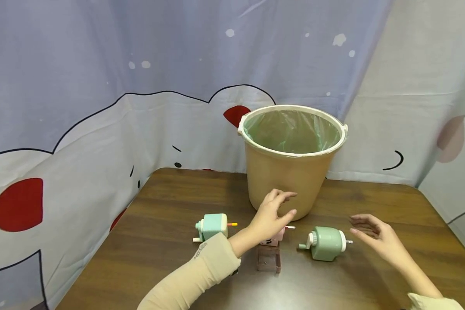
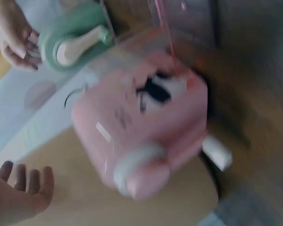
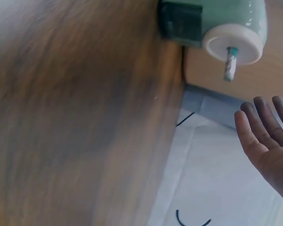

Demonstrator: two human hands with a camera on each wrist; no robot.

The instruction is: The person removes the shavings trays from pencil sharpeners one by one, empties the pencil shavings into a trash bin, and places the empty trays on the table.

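Note:
My left hand point(image 1: 271, 217) hovers over a pink crank pencil sharpener point(image 2: 141, 117), fingers loosely bent and holding nothing. A pencil point(image 1: 290, 227) sticks out of this sharpener, and a see-through shavings drawer point(image 1: 268, 260) lies in front of it. To the right stands a green crank sharpener point(image 1: 326, 243) with a short pencil end point(image 3: 230, 68) in its white face. Beside that pencil my right hand point(image 1: 379, 239) is held in the air, fingers relaxed and apart from it. The left forearm partly hides the pink sharpener in the head view.
A light-blue crank sharpener point(image 1: 214, 226) with a yellow-and-red pencil point(image 1: 232, 224) stands on the left of the wooden table point(image 1: 155, 241). Behind the sharpeners is a tan bucket point(image 1: 286, 176) lined with a green bag. A patterned curtain point(image 1: 100, 129) hangs along the table's back.

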